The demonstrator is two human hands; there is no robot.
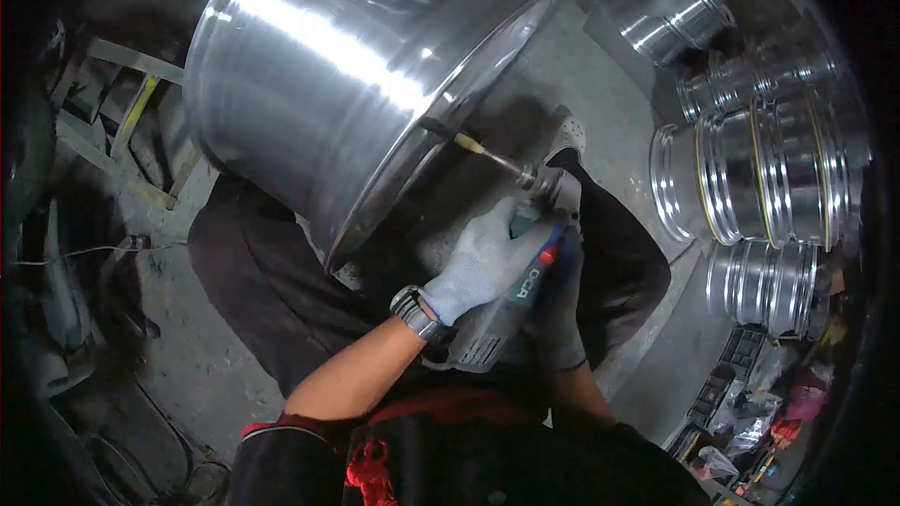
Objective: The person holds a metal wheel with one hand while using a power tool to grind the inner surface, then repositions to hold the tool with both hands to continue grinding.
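Large polished aluminium wheel barrel (328, 66) tilted on person's dark-trousered legs (272, 281). Left hand (483, 262), light grey glove, fingers clamped round grey-green die grinder (527, 283). Right hand (561, 314), dark glove, fingers clamped beneath it. Grinder bit (492, 156) touching barrel's lower rim. Stacked shiny rims (759, 169) at right.

One legible mark: white letters "DCA" (532, 281) on a green panel on the body of the grinder (511, 309), running lengthwise along the housing. It sits just past the fingertips of the left hand (487, 262), in the gap between those fingers and the fingers of the right hand (560, 305); both hands wrap the tool. Red marking on the dark garment (367, 468), well behind the fingers: not readable. Watch (415, 311) at the left wrist: no digits made out.
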